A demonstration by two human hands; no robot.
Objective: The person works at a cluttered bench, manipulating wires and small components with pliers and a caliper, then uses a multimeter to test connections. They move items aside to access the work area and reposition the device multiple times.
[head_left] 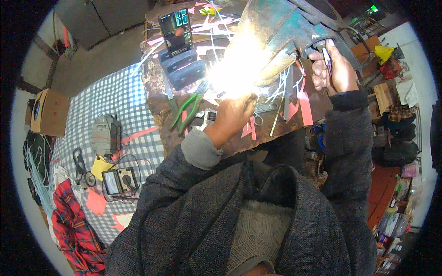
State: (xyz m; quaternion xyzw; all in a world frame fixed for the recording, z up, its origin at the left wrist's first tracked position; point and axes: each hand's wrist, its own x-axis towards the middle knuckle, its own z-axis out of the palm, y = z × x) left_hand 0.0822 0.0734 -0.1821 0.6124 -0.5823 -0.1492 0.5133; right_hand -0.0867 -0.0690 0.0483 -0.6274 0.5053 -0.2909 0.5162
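Note:
A glare whites out part of a worn teal-and-tan housing on the cluttered wooden bench. My left hand is curled at the glare's lower edge; whatever it holds is hidden. My right hand grips a slim silver-and-dark tool at the housing's dark round opening. Green-handled pliers lie left of my left hand, with paper strips and small metal tools around.
A phone stands in a black holder. Leftward, a checked surface holds a grey device and a meter. A cardboard box and red plaid cloth sit at left, piled goods at right.

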